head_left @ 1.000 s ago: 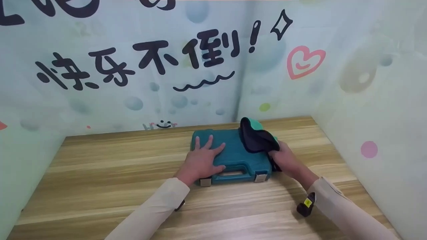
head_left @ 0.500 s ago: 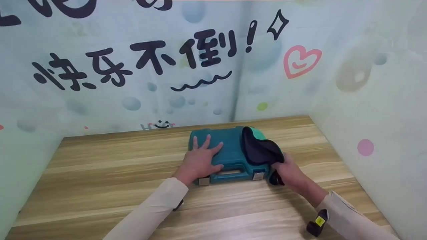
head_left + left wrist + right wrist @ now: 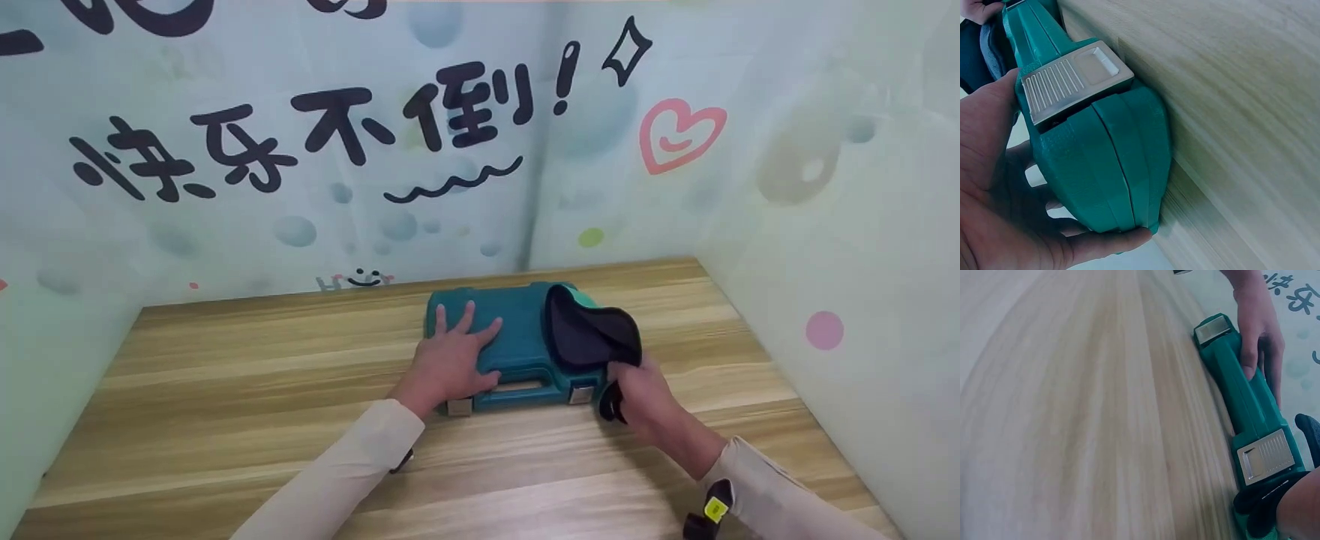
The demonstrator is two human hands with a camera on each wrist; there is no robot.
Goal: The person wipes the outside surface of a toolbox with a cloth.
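A teal plastic carrying case (image 3: 517, 315) lies flat on the table, its handle (image 3: 510, 397) toward me. My left hand (image 3: 450, 360) presses on its left part with spread fingers. In the left wrist view, the little finger (image 3: 1112, 246) reaches along the case's end, near a ribbed metal latch (image 3: 1078, 81). My right hand (image 3: 649, 394) grips a dark cloth (image 3: 589, 334) with a mint-green reverse at the case's right end. The cloth drapes over the top right part, and a fold hangs at the near right corner, beside the other latch (image 3: 1266, 458).
The wood-grain table (image 3: 262, 390) meets a printed backdrop (image 3: 360, 225) just behind the case. A pale side wall (image 3: 862, 262) rises along the right edge. A black wrist-worn device (image 3: 709, 510) hangs at the right sleeve.
My right hand has brought the cloth toward me and slightly right along the case's right end; its raised far part now lies lower. The left hand keeps its place on the case.
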